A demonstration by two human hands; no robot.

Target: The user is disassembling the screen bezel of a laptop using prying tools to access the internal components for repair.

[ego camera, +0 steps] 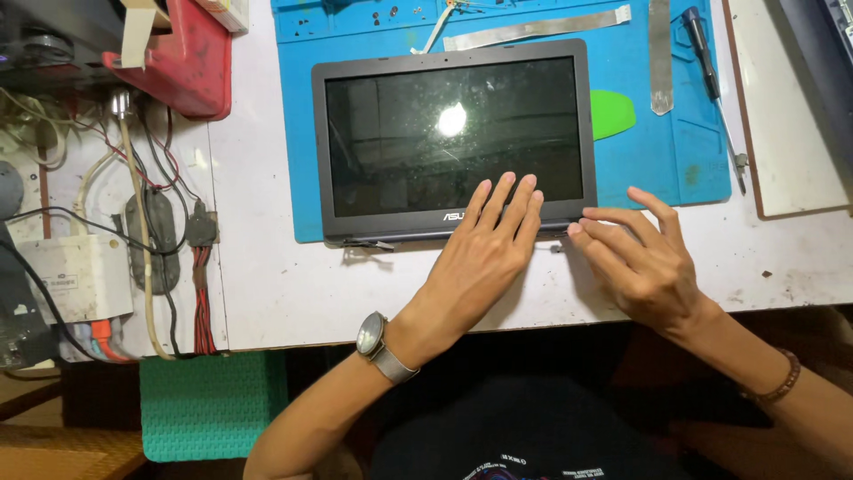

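On the blue mat (311, 133): detached screen panel (453, 133), face up, bezel on. Left hand (484, 253) flat on its 6 o'clock edge; right hand (635, 258) open, fingertips at 5 o'clock hinge corner. Screwdriver (711, 76) at 3 o'clock, unused.

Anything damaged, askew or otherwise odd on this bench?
Yes. The laptop screen panel lies alone on the blue mat, with no keyboard half attached. Loose cable ends stick out along its lower edge. The glass looks dusty and smudged. The left hand rests flat on its bottom bezel; the right hand touches the lower right corner.
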